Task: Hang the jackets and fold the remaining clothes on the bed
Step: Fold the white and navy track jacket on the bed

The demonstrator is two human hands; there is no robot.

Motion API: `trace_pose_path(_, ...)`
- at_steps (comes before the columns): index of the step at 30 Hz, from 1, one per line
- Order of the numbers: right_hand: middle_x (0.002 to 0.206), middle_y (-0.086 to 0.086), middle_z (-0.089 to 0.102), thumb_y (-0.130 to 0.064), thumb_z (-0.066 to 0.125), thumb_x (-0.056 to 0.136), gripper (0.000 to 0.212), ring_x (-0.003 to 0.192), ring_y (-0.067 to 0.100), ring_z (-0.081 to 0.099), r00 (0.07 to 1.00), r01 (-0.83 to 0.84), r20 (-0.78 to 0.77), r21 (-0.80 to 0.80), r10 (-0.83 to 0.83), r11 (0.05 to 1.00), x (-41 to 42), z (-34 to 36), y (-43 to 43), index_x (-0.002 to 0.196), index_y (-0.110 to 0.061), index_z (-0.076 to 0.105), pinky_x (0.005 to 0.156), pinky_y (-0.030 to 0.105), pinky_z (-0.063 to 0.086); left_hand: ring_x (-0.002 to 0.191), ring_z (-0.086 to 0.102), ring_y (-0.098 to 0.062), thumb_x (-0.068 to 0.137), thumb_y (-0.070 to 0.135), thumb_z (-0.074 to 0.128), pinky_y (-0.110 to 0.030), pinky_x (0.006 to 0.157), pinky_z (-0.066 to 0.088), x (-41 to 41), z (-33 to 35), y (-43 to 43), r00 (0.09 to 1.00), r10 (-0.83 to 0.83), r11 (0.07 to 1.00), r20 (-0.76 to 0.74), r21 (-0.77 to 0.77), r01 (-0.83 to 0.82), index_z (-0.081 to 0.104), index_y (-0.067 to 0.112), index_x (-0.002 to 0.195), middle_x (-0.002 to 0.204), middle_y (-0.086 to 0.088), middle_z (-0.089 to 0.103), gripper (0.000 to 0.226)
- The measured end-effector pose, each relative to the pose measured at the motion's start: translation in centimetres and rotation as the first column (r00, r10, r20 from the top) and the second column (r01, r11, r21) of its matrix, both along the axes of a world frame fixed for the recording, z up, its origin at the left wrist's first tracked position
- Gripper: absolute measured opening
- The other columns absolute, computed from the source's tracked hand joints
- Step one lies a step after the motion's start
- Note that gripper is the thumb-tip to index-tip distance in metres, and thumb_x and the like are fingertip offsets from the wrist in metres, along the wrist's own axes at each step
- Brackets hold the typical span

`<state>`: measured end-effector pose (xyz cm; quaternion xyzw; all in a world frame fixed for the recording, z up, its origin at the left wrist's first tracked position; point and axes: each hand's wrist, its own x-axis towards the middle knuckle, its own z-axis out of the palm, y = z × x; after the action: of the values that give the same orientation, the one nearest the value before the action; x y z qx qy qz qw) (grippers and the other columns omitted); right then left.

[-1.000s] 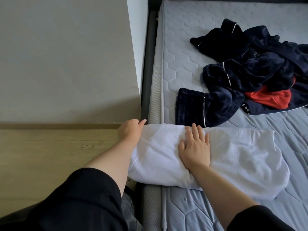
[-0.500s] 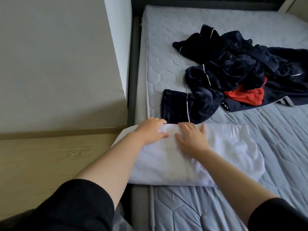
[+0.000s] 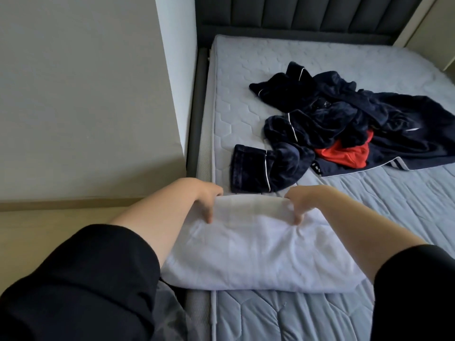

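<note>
A folded white garment lies across the near left edge of the grey mattress. My left hand grips its far left edge, fingers curled over the fold. My right hand pinches the far edge a little to the right, bunching the cloth. Beyond them a heap of dark navy plush clothes with white piping sprawls over the middle of the bed. A red garment pokes out from under the heap.
A dark padded headboard closes the far end of the bed. A beige wall panel and a wooden floor strip lie to the left, with the dark bed frame between them and the mattress.
Both hands went from lying flat on the white garment to curling over its far edge and gripping it. The view tilted up, showing the headboard.
</note>
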<state>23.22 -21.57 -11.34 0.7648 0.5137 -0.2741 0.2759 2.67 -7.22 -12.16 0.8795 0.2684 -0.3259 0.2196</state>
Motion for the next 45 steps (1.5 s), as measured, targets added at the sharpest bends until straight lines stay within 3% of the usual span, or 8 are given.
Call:
trace_pose_path(5, 0.11, 0.007, 0.063, -0.019, 0.077, 0.07, 0.044, 0.09, 0.021, 0.057, 0.999, 0.002, 0.046, 0.117, -0.007, 0.993, -0.8, 1.9, -1.5, 0.11, -0.01, 0.062, 0.069, 0.025, 0.041, 0.064, 0.056, -0.016, 0.067, 0.019, 0.08, -0.02, 0.049, 0.042, -1.2, 2.0, -0.9, 0.998, -0.059, 0.991, 0.012, 0.12, 0.057, 0.061, 0.015, 0.079, 0.075, 0.001, 0.058, 0.023)
trace_pose_path(11, 0.098, 0.001, 0.061, -0.013, 0.059, 0.075, 0.018, 0.094, 0.027, 0.059, 0.99, -0.041, 0.135, 0.547, -0.04, 0.836, 0.7, 8.2, -1.6, 0.092, -0.02, 0.059, 0.072, 0.032, 0.048, 0.07, 0.053, -0.024, 0.071, 0.013, 0.061, -0.028, 0.053, 0.037, -1.1, 9.1, 0.4, 0.951, -0.11, 0.874, 0.289, 0.485, -0.046, 0.045, 0.022, 0.065, 0.071, 0.001, 0.052, 0.019)
trace_pose_path(20, 0.077, 0.01, 0.061, 0.006, 0.066, 0.061, 0.026, 0.074, 0.033, 0.059, 0.902, -0.396, 0.433, 0.827, -0.002, 0.398, -0.3, 8.0, -5.8, 0.084, -0.005, 0.06, 0.069, 0.042, 0.044, 0.112, 0.05, -0.026, 0.085, 0.002, 0.05, -0.035, 0.08, 0.04, -2.3, 8.4, -3.0, 0.861, -0.348, 0.568, 0.37, 0.814, -0.12, 0.045, 0.013, 0.126, 0.123, -0.007, 0.051, 0.043)
trace_pose_path(28, 0.121, -0.001, 0.048, -0.013, 0.049, 0.082, 0.038, 0.115, 0.022, 0.044, 0.98, -0.162, 0.186, 0.558, 0.068, 0.814, -5.6, -6.6, -13.1, 0.12, -0.02, 0.046, 0.093, 0.032, 0.035, 0.113, 0.052, -0.028, 0.089, 0.008, 0.05, -0.036, 0.083, 0.041, -6.2, -4.5, -10.1, 0.955, -0.276, 0.847, 0.107, 0.496, 0.19, 0.048, 0.014, 0.125, 0.127, -0.008, 0.052, 0.036)
trace_pose_path(34, 0.108, 0.002, 0.052, -0.024, 0.045, 0.076, 0.032, 0.107, 0.023, 0.045, 1.0, -0.004, -0.004, 0.636, 0.009, 0.772, -5.3, -7.1, -14.0, 0.105, -0.015, 0.054, 0.092, 0.034, 0.037, 0.088, 0.051, -0.02, 0.092, 0.053, 0.04, -0.032, 0.074, 0.037, -5.0, -3.9, -9.4, 0.921, 0.034, 0.953, 0.389, 0.266, -0.147, 0.055, 0.018, 0.081, 0.103, -0.004, 0.058, 0.04)
trace_pose_path(39, 0.084, 0.011, 0.06, -0.03, 0.031, 0.083, 0.041, 0.082, 0.033, 0.057, 0.998, 0.051, -0.063, 0.876, 0.01, 0.481, -5.8, -5.8, -12.8, 0.08, -0.004, 0.063, 0.071, 0.039, 0.047, 0.138, 0.024, -0.023, 0.1, 0.038, 0.03, -0.039, 0.11, 0.025, -2.3, -5.0, -10.2, 0.815, 0.077, 0.895, 0.575, 0.321, -0.31, 0.03, 0.021, 0.146, 0.152, -0.007, 0.026, 0.049)
trace_pose_path(42, 0.118, 0.022, 0.059, -0.019, 0.044, 0.089, 0.031, 0.106, 0.04, 0.056, 0.994, 0.03, 0.016, 0.915, -0.109, 0.401, -7.2, -6.3, -10.3, 0.104, 0.0, 0.064, 0.088, 0.046, 0.046, 0.146, -0.008, -0.021, 0.1, 0.045, 0.023, -0.044, 0.117, 0.0, -1.5, -6.6, -11.4, 0.911, -0.023, 0.937, 0.412, 0.326, -0.124, 0.0, 0.027, 0.151, 0.159, -0.001, -0.008, 0.059)
trace_pose_path(45, 0.156, 0.015, 0.017, -0.029, 0.035, 0.098, 0.052, 0.144, 0.027, 0.016, 0.978, 0.181, -0.078, 0.773, -0.192, 0.608, -8.0, -8.1, -8.6, 0.146, -0.011, 0.029, 0.115, 0.045, 0.011, 0.144, -0.019, -0.017, 0.099, 0.049, 0.021, -0.042, 0.113, -0.013, -2.0, -8.1, -11.2, 0.932, -0.09, 0.939, 0.351, 0.342, -0.038, -0.007, 0.029, 0.15, 0.157, 0.003, -0.016, 0.062)
